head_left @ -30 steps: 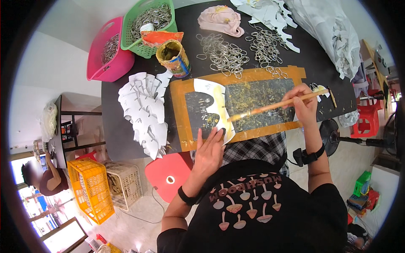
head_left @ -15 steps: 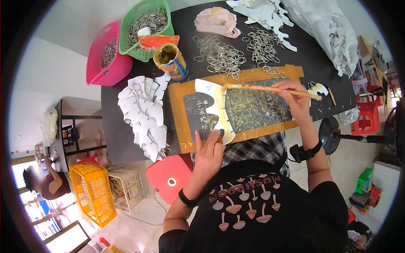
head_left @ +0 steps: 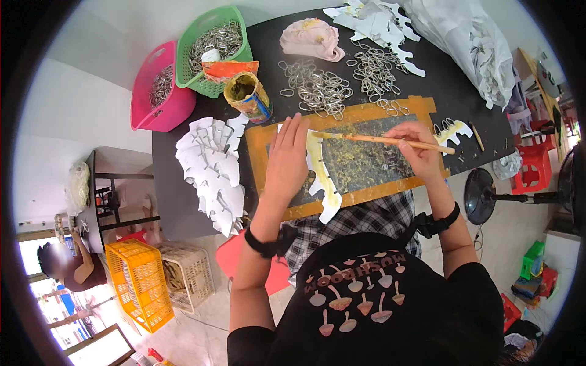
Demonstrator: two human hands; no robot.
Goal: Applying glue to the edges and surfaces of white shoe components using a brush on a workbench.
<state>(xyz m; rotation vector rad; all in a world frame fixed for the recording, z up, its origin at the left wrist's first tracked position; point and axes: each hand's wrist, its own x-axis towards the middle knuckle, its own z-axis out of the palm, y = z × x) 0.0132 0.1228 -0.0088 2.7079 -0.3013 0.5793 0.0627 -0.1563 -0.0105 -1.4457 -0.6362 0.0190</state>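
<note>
My right hand (head_left: pixel 418 149) grips a wooden-handled brush (head_left: pixel 372 139), whose bristles touch the upper part of a white notched cut-out piece (head_left: pixel 329 198) smeared with yellow paste. My left hand (head_left: pixel 287 161) lies flat, fingers stretched out, over the upper left of that piece, hiding some of it. Beneath is a dark board (head_left: pixel 372 161) edged with brown tape and blotched with dried paste. The piece's lower end reaches past the board's near edge. An open tin of yellowish paste (head_left: pixel 247 97) stands beyond my left hand.
Stacked white cut-outs (head_left: pixel 210 171) lie left of the board, with metal rings (head_left: pixel 320 85) heaped behind it. Pink (head_left: pixel 143 107) and green (head_left: pixel 183 61) baskets hold more metal pieces. A pasted cut-out (head_left: pixel 455 134) rests at right. A black fan (head_left: pixel 480 195) stands beside the table.
My left hand has moved up from the piece's lower end to its upper left. The piece has shifted slightly toward me. My right hand still holds the brush, now a little lower.
</note>
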